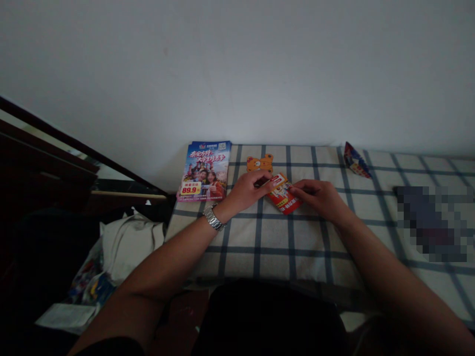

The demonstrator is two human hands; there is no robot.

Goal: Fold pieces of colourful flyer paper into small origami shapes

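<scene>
A small red and yellow folded paper [282, 198] lies on the checked cloth [297, 247] between both hands. My left hand [248, 189], with a metal watch on the wrist, pinches the paper's upper left edge. On its right edge my right hand [318, 197] presses down with fingers curled together. Just behind the left hand sits an orange bear-shaped piece [260, 162].
A stack of blue printed flyers [205, 170] lies at the cloth's far left corner by the wall. A folded paper shape [355, 160] stands at the back right. A blurred dark patch [432, 222] covers the right side. Cloth and bags [122, 242] pile on the floor at left.
</scene>
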